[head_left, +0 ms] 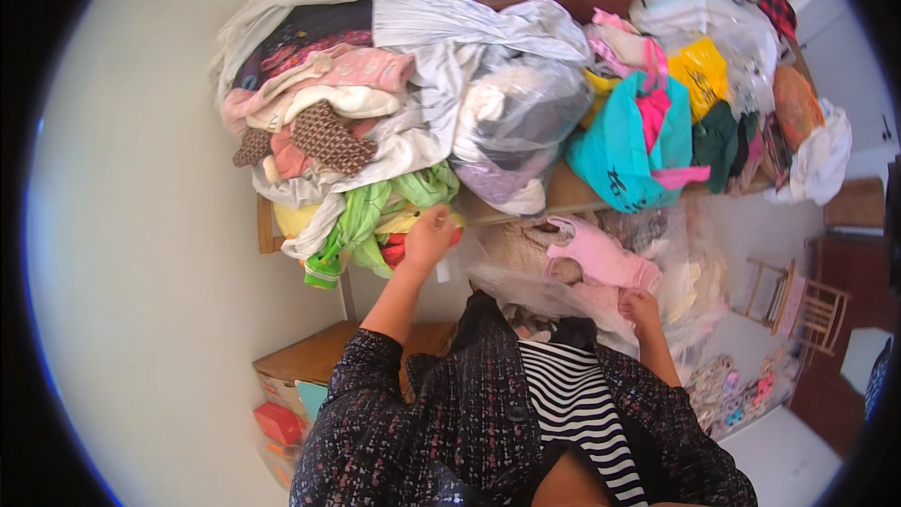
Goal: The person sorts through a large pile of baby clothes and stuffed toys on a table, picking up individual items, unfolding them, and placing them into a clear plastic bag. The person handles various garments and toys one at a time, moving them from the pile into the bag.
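Note:
A large clear plastic bag (524, 285) hangs open in front of my body, below the edge of the loaded wooden surface. Inside it lie a pink sleeveless garment (598, 253) and a beige knitted piece (517, 250). The fingers of my left hand (429, 236) are pinched together at the left side of the bag's mouth, close to green and red cloth. On the opposite side, my right hand (639, 308) is closed on the bag's near rim, beside the pink fabric. The bag's bottom is hidden.
Piled clothes (338, 91), a stuffed clear bag (521, 127) and a turquoise bag (633, 148) crowd the wooden surface (570, 190). A wall (155, 190) stands at left, above a wooden cabinet (317, 352). To the right are a small wooden chair (792, 303) and patterned slippers (732, 394).

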### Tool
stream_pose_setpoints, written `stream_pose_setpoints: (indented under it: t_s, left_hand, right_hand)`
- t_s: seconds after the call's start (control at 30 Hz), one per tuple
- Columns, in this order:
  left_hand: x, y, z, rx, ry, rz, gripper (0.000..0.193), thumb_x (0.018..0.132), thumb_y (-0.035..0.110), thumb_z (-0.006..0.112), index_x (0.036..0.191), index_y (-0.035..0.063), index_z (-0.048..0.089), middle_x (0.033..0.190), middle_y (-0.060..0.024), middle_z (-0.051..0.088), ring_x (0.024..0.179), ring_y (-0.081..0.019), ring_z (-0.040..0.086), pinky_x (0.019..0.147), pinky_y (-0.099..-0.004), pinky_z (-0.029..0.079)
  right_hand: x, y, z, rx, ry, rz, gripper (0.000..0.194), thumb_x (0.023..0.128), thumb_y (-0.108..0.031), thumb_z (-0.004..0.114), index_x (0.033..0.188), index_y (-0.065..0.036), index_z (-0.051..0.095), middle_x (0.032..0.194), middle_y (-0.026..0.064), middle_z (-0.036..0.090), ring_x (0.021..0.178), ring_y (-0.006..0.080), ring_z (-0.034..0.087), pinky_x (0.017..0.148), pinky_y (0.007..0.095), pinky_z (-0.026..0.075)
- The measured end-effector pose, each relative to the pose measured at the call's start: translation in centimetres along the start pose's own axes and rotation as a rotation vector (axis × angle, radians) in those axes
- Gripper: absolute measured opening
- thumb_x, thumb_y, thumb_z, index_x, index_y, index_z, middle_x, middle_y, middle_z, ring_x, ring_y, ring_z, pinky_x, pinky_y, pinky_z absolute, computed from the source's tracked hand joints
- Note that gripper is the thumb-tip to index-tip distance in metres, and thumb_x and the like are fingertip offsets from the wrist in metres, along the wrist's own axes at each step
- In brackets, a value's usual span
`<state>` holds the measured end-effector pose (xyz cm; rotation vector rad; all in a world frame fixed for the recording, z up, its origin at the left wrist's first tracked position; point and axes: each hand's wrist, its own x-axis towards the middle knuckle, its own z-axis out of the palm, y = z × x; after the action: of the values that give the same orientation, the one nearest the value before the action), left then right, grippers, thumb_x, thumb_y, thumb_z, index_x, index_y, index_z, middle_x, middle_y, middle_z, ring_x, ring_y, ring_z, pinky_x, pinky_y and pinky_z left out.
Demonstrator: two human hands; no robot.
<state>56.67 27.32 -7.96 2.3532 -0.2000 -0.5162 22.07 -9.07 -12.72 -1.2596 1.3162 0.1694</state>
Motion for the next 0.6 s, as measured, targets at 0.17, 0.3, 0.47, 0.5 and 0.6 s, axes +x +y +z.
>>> stream_pose_setpoints:
  t_s: [0.17, 0.3, 0.47, 0.5, 0.6]
  left_hand:
    - [6.3, -2.6, -7.5, -0.116, 0.582, 0.124, 0.051, 0.081, 0.016, 0.071, 0.124, -0.0030, 0.053, 0.108, -0.0172, 0.063, 0.097, -0.0274, 0.063, 0.088, -0.0356, 0.048]
    - [13.5, -4.8, -14.1, -0.337, 0.912, 0.076, 0.062, 0.077, 0.013, 0.074, 0.128, -0.0079, 0.046, 0.119, -0.0213, 0.058, 0.106, -0.0314, 0.059, 0.094, -0.0382, 0.046]
    - [20.1, -8.2, -18.4, -1.156, 0.821, -0.054, 0.059, 0.075, 0.007, 0.076, 0.125, -0.0077, 0.050, 0.118, -0.0172, 0.060, 0.101, -0.0269, 0.061, 0.091, -0.0372, 0.048]
    - [20.7, -8.9, -19.0, -1.238, 0.737, -0.158, 0.058, 0.074, 0.007, 0.076, 0.125, -0.0070, 0.051, 0.117, -0.0163, 0.061, 0.100, -0.0264, 0.061, 0.089, -0.0373, 0.049]
    - [21.2, -9.7, -19.6, -1.340, 0.502, -0.378, 0.045, 0.077, 0.005, 0.072, 0.118, -0.0048, 0.057, 0.110, -0.0128, 0.065, 0.095, -0.0238, 0.063, 0.083, -0.0371, 0.052]
  right_hand:
    - [1.0, -2.3, 4.8, -0.075, -0.121, -0.019, 0.021, 0.082, -0.015, 0.059, 0.100, -0.003, 0.062, 0.080, 0.0057, 0.065, 0.065, 0.0153, 0.064, 0.054, 0.0257, 0.046]
    - [1.1, -3.3, 8.0, -0.187, -0.145, 0.005, 0.021, 0.083, -0.015, 0.059, 0.100, -0.004, 0.062, 0.080, 0.0056, 0.065, 0.065, 0.0153, 0.064, 0.055, 0.0264, 0.047]
    - [0.3, -3.9, 10.9, -0.243, -0.142, -0.003, 0.024, 0.082, -0.018, 0.063, 0.100, -0.003, 0.063, 0.081, 0.0050, 0.065, 0.067, 0.0154, 0.065, 0.056, 0.0265, 0.046]
    - [0.1, -4.1, 11.4, -0.241, -0.163, -0.012, 0.024, 0.081, -0.018, 0.063, 0.100, -0.003, 0.063, 0.082, 0.0051, 0.065, 0.067, 0.0154, 0.065, 0.056, 0.0265, 0.046]
    - [-0.7, -4.9, 13.1, -0.269, -0.171, -0.024, 0.025, 0.080, -0.018, 0.066, 0.100, -0.002, 0.063, 0.083, 0.0054, 0.065, 0.067, 0.0149, 0.064, 0.056, 0.0262, 0.046]
